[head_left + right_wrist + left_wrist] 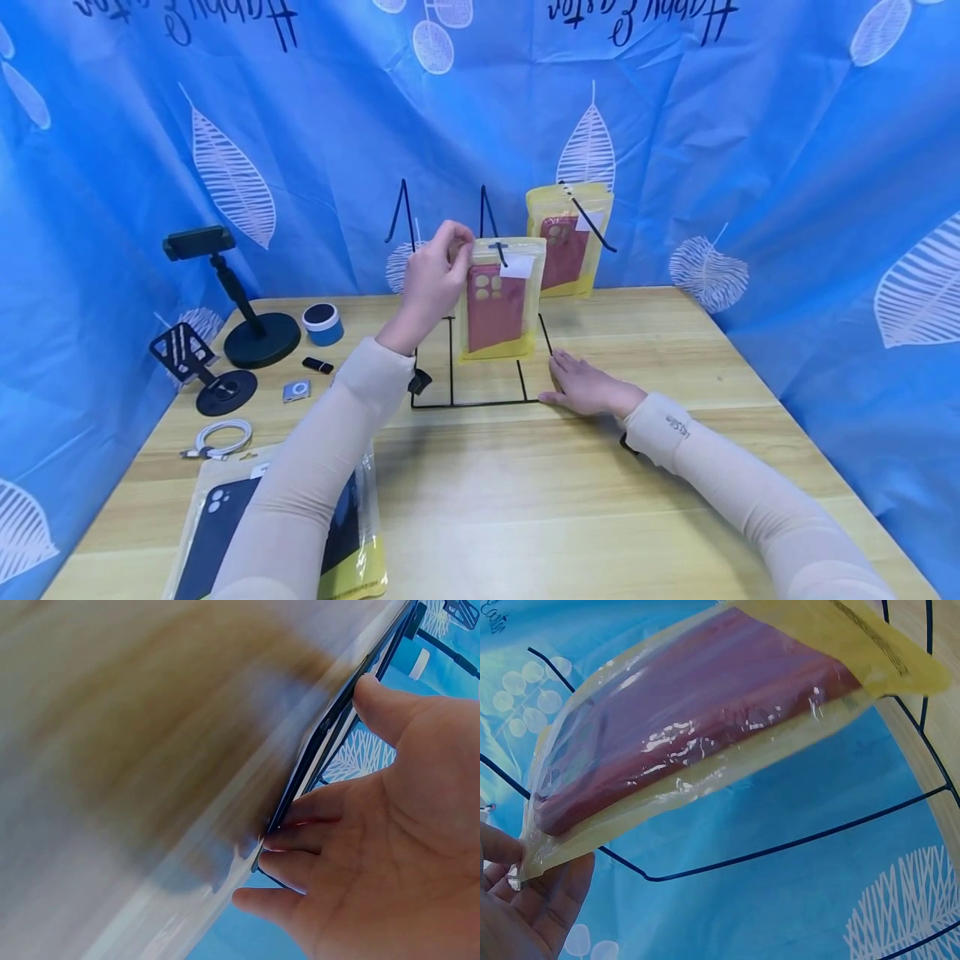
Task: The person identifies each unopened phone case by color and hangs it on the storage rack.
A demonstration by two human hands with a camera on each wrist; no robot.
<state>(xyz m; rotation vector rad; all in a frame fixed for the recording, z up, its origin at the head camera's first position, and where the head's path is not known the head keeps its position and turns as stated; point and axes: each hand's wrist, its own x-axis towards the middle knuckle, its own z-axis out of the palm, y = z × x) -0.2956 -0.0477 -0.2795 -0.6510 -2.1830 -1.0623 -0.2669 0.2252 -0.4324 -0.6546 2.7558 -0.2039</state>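
A yellow-edged clear packet (498, 304) with a red phone case inside hangs at the middle hook of a black wire rack (450, 367). My left hand (457, 252) pinches the packet's top left corner, beside the hook. From the left wrist, the packet (705, 727) fills the view, its corner between my fingers (532, 900). My right hand (564, 377) lies flat on the table, fingers pressing on the rack's base at its right front corner. The right wrist view shows those fingers (322, 866) against the wire base (330, 735). A second, similar packet (570, 242) hangs on the right hook.
On the table's left stand a black phone holder (243, 312), a slotted black stand (197, 367), a blue round speaker (323, 324), a small black stick (318, 365), a silver player (296, 391) and a white cable (217, 437). A packet with a dark case (221, 521) lies under my left arm. Blue cloth surrounds the table.
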